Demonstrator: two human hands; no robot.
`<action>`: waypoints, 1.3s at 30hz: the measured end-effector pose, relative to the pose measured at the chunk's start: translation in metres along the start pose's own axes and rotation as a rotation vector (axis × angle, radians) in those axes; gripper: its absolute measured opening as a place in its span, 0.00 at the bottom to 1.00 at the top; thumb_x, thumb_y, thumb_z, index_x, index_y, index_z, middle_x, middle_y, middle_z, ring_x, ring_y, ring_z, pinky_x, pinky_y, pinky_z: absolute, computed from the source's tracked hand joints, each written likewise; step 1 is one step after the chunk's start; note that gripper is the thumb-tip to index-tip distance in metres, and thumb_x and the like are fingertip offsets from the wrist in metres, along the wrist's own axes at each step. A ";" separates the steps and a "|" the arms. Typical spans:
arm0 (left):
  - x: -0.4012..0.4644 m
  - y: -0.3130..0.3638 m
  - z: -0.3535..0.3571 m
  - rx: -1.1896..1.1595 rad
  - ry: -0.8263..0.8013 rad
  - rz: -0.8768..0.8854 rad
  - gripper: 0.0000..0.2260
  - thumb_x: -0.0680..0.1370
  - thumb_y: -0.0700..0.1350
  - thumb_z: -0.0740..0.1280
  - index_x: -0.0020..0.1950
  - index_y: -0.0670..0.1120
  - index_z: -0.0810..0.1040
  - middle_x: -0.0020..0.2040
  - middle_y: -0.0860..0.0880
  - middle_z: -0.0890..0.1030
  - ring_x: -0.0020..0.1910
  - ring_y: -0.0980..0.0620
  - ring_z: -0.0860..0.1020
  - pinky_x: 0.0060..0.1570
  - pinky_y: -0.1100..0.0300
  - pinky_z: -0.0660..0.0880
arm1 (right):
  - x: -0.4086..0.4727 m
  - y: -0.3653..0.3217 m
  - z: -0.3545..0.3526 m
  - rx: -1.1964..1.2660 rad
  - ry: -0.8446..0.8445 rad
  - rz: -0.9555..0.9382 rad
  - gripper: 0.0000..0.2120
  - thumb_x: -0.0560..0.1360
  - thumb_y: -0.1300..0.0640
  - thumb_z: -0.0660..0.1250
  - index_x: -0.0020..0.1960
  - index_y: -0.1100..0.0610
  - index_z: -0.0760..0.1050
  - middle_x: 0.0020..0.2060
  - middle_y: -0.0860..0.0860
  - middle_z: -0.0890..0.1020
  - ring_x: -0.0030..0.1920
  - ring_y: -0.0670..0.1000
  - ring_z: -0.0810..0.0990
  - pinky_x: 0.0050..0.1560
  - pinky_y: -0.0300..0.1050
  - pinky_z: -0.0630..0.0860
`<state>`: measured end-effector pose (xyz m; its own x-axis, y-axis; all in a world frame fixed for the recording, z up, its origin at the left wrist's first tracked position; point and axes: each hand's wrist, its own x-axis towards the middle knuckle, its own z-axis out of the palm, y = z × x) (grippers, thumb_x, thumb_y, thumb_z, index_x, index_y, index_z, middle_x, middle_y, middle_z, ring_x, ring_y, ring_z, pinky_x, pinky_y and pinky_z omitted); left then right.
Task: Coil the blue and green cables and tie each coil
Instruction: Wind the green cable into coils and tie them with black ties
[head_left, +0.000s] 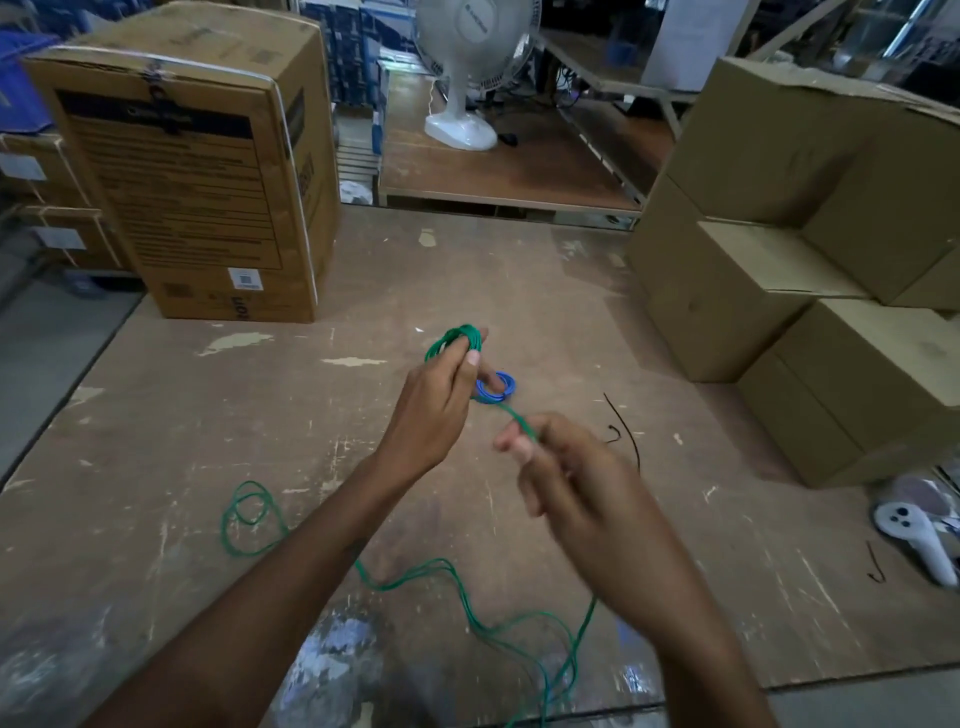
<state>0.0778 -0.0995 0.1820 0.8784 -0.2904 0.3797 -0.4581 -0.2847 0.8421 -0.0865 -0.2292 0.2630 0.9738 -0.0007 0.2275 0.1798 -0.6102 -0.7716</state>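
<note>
Here, the left hand (434, 400) is gripping a small coil of the green cable (464, 338) above the wooden counter (208, 415), while the right hand (566, 467) is pinching the strand leading from it; the slack is trailing in loops near the counter's front edge. The coiled blue cable (496, 388) is lying just behind the left hand. Print on the large cardboard box (192, 171) is staying too blurred to read.
</note>
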 end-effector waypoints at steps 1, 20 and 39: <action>-0.003 -0.005 -0.001 0.022 -0.032 -0.001 0.16 0.88 0.45 0.55 0.59 0.39 0.80 0.49 0.50 0.87 0.44 0.61 0.80 0.50 0.52 0.79 | 0.004 -0.002 -0.013 -0.044 0.034 -0.020 0.09 0.87 0.51 0.62 0.53 0.45 0.80 0.32 0.42 0.77 0.32 0.43 0.74 0.35 0.35 0.67; -0.013 0.051 -0.018 -0.721 -0.071 0.017 0.19 0.87 0.45 0.52 0.64 0.48 0.83 0.32 0.50 0.70 0.34 0.52 0.70 0.41 0.58 0.71 | 0.075 0.092 0.070 0.002 0.289 0.011 0.09 0.85 0.56 0.62 0.53 0.47 0.80 0.33 0.45 0.78 0.33 0.45 0.77 0.37 0.47 0.74; -0.014 -0.010 -0.001 -0.133 -0.227 0.000 0.16 0.88 0.45 0.54 0.54 0.46 0.83 0.35 0.51 0.80 0.39 0.56 0.79 0.45 0.58 0.74 | 0.036 0.004 -0.035 -0.186 0.298 -0.004 0.11 0.87 0.53 0.62 0.52 0.46 0.82 0.32 0.44 0.75 0.31 0.45 0.74 0.34 0.42 0.67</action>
<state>0.0701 -0.0915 0.1687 0.8184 -0.4924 0.2962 -0.4228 -0.1669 0.8907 -0.0561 -0.2596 0.2890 0.8847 -0.2123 0.4150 0.1287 -0.7444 -0.6552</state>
